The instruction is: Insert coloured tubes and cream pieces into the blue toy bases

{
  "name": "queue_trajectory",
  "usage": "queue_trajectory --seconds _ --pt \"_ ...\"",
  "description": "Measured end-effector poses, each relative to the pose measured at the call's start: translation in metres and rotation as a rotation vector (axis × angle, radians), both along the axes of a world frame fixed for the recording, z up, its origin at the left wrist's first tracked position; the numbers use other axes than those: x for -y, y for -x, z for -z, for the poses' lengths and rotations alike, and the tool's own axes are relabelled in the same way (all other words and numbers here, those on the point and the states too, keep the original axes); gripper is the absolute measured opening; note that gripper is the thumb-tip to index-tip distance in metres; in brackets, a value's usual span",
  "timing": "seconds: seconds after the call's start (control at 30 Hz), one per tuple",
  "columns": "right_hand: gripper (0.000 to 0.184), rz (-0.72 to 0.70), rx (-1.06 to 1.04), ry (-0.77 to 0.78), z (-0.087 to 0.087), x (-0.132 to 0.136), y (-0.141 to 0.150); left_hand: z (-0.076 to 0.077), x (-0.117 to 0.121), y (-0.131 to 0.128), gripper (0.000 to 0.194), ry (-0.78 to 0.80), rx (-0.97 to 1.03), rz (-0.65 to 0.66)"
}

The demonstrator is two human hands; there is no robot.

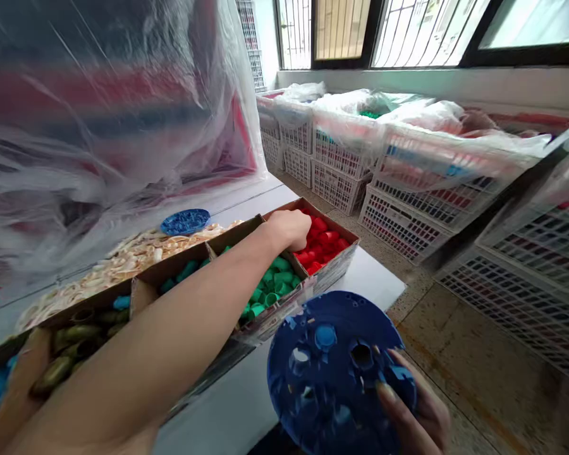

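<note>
From afar I cannot tell whether the curled left hand (291, 229) holds any small red plastic tubes (329, 237) on the far side, but the right hand (422, 399) grips the near dark-blue round plastic disc (334, 377) at its right edge, probably light, stiff and best rim-held, face tilted upward, without a long axis.

- A workshop or small factory room, with bulk storage close by
- White plastic crates (332, 186) stacked in rows below the barred windows (417, 31), with clear plastic sheeting (351, 104) draped over them
- A white table (218, 404) bearing a long cardboard box (332, 272), its compartments sorted by colour, red pieces (328, 237) and green pieces (281, 278) among them
- A speckled tiled floor (431, 322)
</note>
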State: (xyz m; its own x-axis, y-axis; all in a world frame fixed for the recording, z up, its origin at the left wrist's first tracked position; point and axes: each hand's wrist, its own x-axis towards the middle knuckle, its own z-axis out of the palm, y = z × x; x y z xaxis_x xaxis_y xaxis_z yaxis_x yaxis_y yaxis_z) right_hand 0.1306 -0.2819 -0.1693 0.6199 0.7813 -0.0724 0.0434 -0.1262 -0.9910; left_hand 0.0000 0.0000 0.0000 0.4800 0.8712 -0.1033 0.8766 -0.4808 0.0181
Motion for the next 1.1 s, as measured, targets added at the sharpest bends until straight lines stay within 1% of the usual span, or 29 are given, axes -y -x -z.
queue_trajectory --seconds 0.1,0.13,0.17,0.2,0.23,0.27,0.33,0.37,0.4,0.47,0.53,0.6,0.63,0.67,0.7,0.73,0.8,0.83,0.87,0.93,1.0,1.07,1.1 --pt "0.056 -0.015 -0.026 -0.027 -0.002 -0.006 -0.004 -0.02 0.04 0.024 0.022 -0.078 0.207 0.009" --pt "0.055 -0.021 -0.042 -0.04 -0.002 -0.008 -0.005 -0.025 0.058 0.034 0.02 -0.108 0.302 0.023" --pt "0.055 -0.032 -0.064 -0.06 -0.002 -0.011 -0.006 -0.027 0.078 0.044 0.01 -0.14 0.458 0.033" --pt "0.053 -0.041 -0.089 -0.079 -0.001 -0.014 -0.006 -0.027 0.1 0.054 0.011 -0.127 0.573 0.037" --pt "0.052 -0.047 -0.116 -0.093 -0.001 -0.018 -0.006 -0.024 0.123 0.064 0.02 -0.146 0.649 0.065" --pt "0.05 -0.055 -0.142 -0.113 -0.002 -0.022 -0.005 -0.018 0.144 0.073 0.022 -0.15 0.666 0.118" --pt "0.046 -0.072 -0.197 -0.149 -0.005 -0.028 0.0 -0.001 0.177 0.085 0.022 -0.217 0.679 0.167" --pt "0.044 -0.073 -0.218 -0.155 -0.008 -0.031 0.002 0.01 0.188 0.088 0.021 -0.255 0.686 0.184" --pt "0.042 -0.07 -0.227 -0.156 -0.012 -0.033 0.006 0.021 0.195 0.09 0.02 -0.295 0.699 0.187" --pt "0.04 -0.053 -0.229 -0.142 -0.02 -0.035 0.012 0.039 0.198 0.092 0.02 -0.344 0.707 0.187" --pt "0.04 -0.048 -0.253 -0.127 -0.028 -0.035 0.017 0.049 0.196 0.094 0.019 -0.349 0.675 0.201" --pt "0.043 -0.035 -0.288 -0.109 -0.033 -0.034 0.02 0.049 0.197 0.097 0.023 -0.34 0.631 0.227" --pt "0.044 -0.018 -0.303 -0.099 -0.035 -0.034 0.02 0.046 0.2 0.099 0.023 -0.336 0.64 0.234" --pt "0.044 0.002 -0.313 -0.093 -0.036 -0.034 0.021 0.041 0.204 0.101 0.02 -0.32 0.666 0.211" --pt "0.045 0.023 -0.319 -0.095 -0.038 -0.034 0.022 0.037 0.21 0.103 0.018 -0.305 0.71 0.157" --pt "0.045 0.04 -0.321 -0.105 -0.039 -0.035 0.022 0.033 0.217 0.103 0.021 -0.289 0.758 0.076" --pt "0.044 0.052 -0.315 -0.139 -0.04 -0.037 0.023 0.031 0.23 0.102 0.022 -0.265 0.815 -0.055" --pt "0.043 0.044 -0.306 -0.155 -0.04 -0.038 0.023 0.034 0.235 0.1 0.018 -0.277 0.819 -0.07" --pt "0.041 0.028 -0.29 -0.17 -0.039 -0.039 0.023 0.039 0.239 0.096 0.016 -0.312 0.811 -0.044" --pt "0.041 -0.015 -0.247 -0.198 -0.034 -0.041 0.02 0.053 0.244 0.087 0.024 -0.377 0.763 0.066" --pt "0.042 -0.044 -0.202 -0.21 -0.025 -0.04 0.016 0.066 0.248 0.08 0.023 -0.399 0.714 0.134" --pt "0.043 -0.044 -0.161 -0.213 -0.012 -0.039 0.01 0.071 0.248 0.081 0.018 -0.352 0.699 0.157" --pt "0.043 -0.037 -0.145 -0.215 -0.005 -0.037 0.007 0.069 0.247 0.086 0.021 -0.338 0.712 0.148"
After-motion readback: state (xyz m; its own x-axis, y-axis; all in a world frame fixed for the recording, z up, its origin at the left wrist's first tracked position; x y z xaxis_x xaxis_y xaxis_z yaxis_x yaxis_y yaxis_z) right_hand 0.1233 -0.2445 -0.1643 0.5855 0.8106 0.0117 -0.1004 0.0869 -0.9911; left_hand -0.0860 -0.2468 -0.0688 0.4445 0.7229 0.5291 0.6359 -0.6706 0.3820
